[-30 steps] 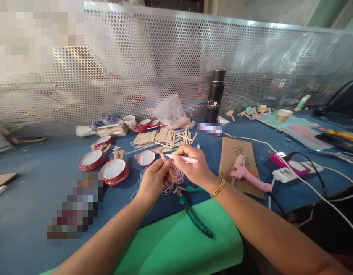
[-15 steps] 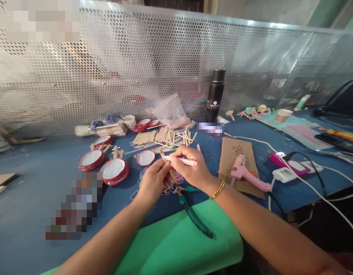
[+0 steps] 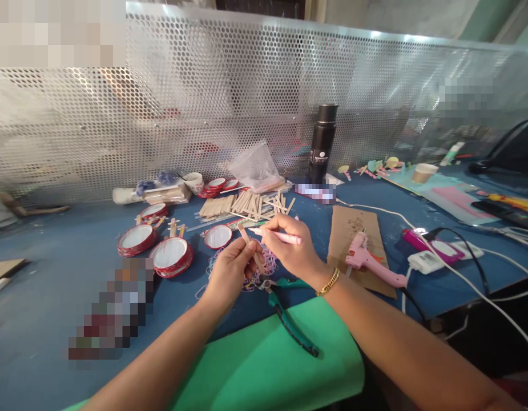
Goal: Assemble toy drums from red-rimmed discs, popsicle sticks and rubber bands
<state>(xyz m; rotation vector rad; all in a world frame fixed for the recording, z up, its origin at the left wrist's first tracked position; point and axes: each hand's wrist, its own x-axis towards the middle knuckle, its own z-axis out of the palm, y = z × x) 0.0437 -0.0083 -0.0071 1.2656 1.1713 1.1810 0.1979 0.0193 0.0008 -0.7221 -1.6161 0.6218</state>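
Between the thumb and fingers of my left hand (image 3: 233, 264) is a wooden craft stick (image 3: 243, 233), tilted, its upper end sticking out. My right hand (image 3: 289, 242) grips a pink marker pen (image 3: 285, 237) like a writing tool. The pen's tip points left, a small gap away from the stick. Beneath the hands lie a tangle of pastel loops (image 3: 270, 262) and green-handled pliers (image 3: 289, 325). Just beyond my left hand is a small red-rimmed round piece (image 3: 218, 236). A heap of loose craft sticks (image 3: 250, 204) lies farther back.
Red-rimmed round pieces with sticks (image 3: 172, 256) stand at left. A pink glue gun (image 3: 366, 260) rests on cardboard (image 3: 336, 228) at right, near a power strip (image 3: 435, 257) and cables. A black bottle (image 3: 322, 142) stands before the perforated metal screen (image 3: 264, 85). Green sheet (image 3: 246, 371) covers the front edge.
My right hand has drawn the marker slightly to the right and up, away from the craft stick. My left hand and the stick stay nearly in place.
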